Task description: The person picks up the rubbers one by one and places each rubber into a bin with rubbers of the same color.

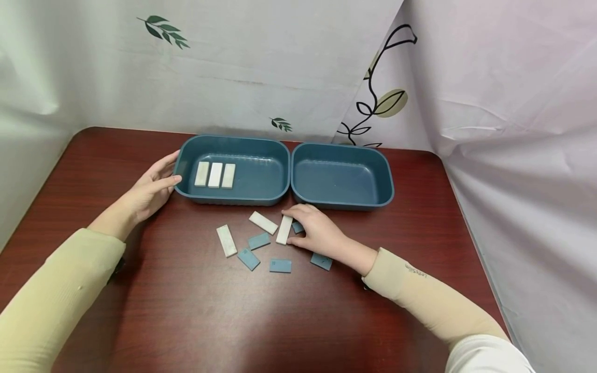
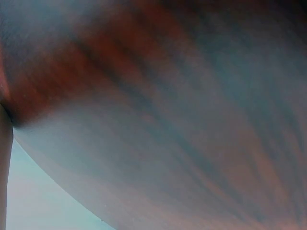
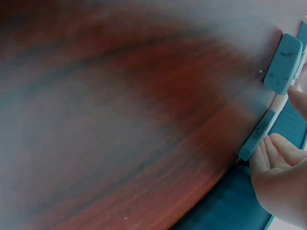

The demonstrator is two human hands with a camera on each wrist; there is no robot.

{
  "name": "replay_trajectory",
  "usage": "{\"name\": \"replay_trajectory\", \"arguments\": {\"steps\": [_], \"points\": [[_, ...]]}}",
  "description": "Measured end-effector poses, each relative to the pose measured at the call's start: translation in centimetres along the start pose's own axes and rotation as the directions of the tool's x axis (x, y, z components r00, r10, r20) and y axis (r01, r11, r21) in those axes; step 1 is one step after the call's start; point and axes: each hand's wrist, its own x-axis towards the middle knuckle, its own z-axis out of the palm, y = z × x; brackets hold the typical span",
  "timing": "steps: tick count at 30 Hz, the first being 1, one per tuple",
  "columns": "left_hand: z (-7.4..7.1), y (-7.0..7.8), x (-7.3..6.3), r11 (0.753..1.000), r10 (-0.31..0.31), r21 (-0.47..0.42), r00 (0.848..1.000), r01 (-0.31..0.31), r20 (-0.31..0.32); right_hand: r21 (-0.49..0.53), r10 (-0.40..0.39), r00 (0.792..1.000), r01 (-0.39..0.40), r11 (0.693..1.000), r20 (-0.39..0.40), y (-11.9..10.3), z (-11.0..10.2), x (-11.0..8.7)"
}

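My right hand (image 1: pixel 319 233) pinches a white tile (image 1: pixel 284 230) by its two ends, fingertips at the far end and thumb at the near one. Under that hand a blue tile (image 1: pixel 297 227) is partly covered. In the right wrist view the fingers (image 3: pixel 276 158) appear at the right edge near blue-faced tiles (image 3: pixel 284 64) with dark marks. My left hand (image 1: pixel 151 189) rests against the left end of a blue bin (image 1: pixel 235 199), its thumb at the rim. Three white tiles (image 1: pixel 215 175) lie side by side inside that bin. The left wrist view shows only blurred table.
A second blue bin (image 1: pixel 342 204) adjoins the first on the right. Loose white tiles (image 1: pixel 226 241) and several blue tiles (image 1: pixel 280 266) lie scattered on the dark red table (image 1: pixel 261 321) before the bins. A pale curtain (image 1: pixel 224 67) hangs behind the table.
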Motion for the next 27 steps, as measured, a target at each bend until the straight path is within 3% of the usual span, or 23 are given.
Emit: {"name": "replay_trajectory", "arguments": {"steps": [27], "points": [[-0.01,-0.02,-0.04,1.0,-0.002,0.001,1.0,0.002,-0.012,0.001,-0.015,1.0,0.015,1.0,-0.003,0.11,0.14,0.17]]}}
